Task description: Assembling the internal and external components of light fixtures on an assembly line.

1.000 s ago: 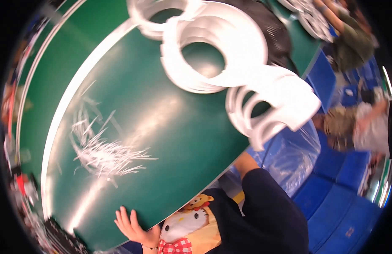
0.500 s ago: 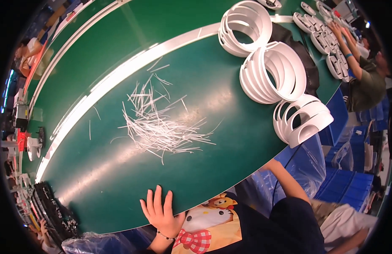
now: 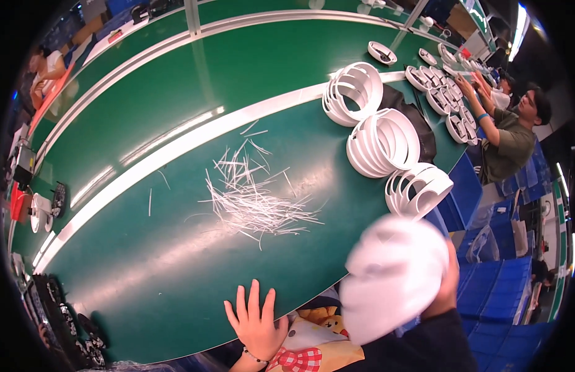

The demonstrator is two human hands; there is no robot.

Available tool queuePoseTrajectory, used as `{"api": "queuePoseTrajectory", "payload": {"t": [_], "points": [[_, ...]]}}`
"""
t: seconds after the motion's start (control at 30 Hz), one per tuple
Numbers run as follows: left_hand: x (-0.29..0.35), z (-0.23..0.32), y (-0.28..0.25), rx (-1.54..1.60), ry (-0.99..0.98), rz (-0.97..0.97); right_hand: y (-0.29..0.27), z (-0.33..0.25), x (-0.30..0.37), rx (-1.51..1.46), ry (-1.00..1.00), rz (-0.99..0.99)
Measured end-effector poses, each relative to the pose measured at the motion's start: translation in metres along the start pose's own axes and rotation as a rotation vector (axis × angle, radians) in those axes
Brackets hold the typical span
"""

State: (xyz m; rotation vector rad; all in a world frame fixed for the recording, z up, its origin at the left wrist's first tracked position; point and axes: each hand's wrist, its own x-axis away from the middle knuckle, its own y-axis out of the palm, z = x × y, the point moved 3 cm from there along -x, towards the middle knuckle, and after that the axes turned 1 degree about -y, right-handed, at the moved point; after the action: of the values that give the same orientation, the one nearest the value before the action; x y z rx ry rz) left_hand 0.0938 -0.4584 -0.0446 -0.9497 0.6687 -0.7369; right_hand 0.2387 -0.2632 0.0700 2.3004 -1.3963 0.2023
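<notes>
My left hand (image 3: pixel 258 325) lies flat at the near edge of the green table (image 3: pixel 169 304), fingers spread, holding nothing. At the right, my right hand (image 3: pixel 447 286) grips a white plastic part (image 3: pixel 393 279) above the table's edge. The part is smeared by motion, so its exact shape and whether it is a stack cannot be told; it hides most of my fingers. Beyond my left hand lies a loose heap of thin white strips (image 3: pixel 262 208). Nested white plastic rings (image 3: pixel 387 144) stand in several groups farther right.
A black cloth-like thing (image 3: pixel 418 127) lies behind the rings. Farther right are white oval housings (image 3: pixel 445 93) and a co-worker (image 3: pixel 514 146) handling them. Blue bins (image 3: pixel 495 297) stand off the right edge. Dark parts (image 3: pixel 70 322) sit at the left end. A pale rail (image 3: pixel 194 133) borders the far side.
My right hand has come up from below the table's edge with the white plastic part. The left hand stays flat on the table. The view has shifted, showing more of the far side.
</notes>
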Motion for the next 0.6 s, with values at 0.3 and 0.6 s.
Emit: {"api": "queuePoseTrajectory", "payload": {"t": [0.3, 0.6], "points": [[0.007, 0.001, 0.001, 0.009, 0.016, 0.011, 0.083, 0.065, -0.219, -0.928, -0.041, -0.366], [0.009, -0.003, -0.002, -0.004, 0.008, -0.009, 0.067, 0.081, -0.243, -0.660, -0.142, 0.089]]}}
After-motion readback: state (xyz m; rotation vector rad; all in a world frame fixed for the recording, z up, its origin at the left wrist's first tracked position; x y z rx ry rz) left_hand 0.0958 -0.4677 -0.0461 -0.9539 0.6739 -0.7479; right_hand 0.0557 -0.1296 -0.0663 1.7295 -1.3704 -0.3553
